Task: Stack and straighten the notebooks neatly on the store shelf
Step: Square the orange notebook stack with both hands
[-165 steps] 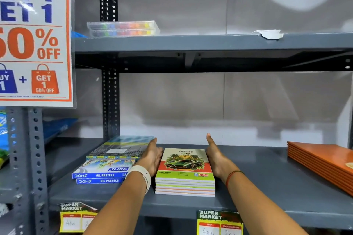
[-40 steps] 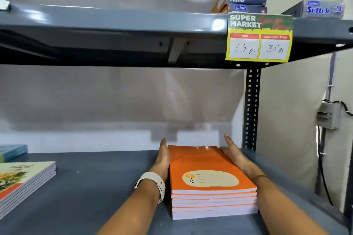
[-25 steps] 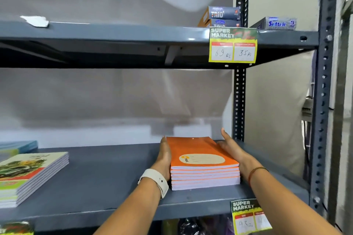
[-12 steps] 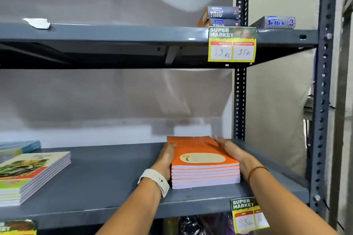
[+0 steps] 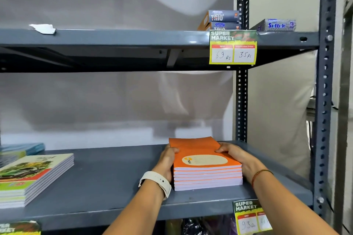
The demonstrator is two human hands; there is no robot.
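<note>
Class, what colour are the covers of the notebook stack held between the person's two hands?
Orange covers on the stack of notebooks, with a cream oval label on top; head view.

A yellow "SUPER MARKET" price tag (image 5: 232,47) reading 69 Rs and 35 Rs is hanging from the front lip of the upper shelf. Above it, two dark blue "TRIO" cartons (image 5: 222,19) are sitting stacked, with a pale blue "Softek" box (image 5: 277,25) lying well to their right. A torn scrap of white paper (image 5: 43,28) is resting far to the left. Lower down, a second yellow price tag (image 5: 249,216) reading 93 Rs is hanging, beside a perforated grey steel upright (image 5: 323,101).
</note>
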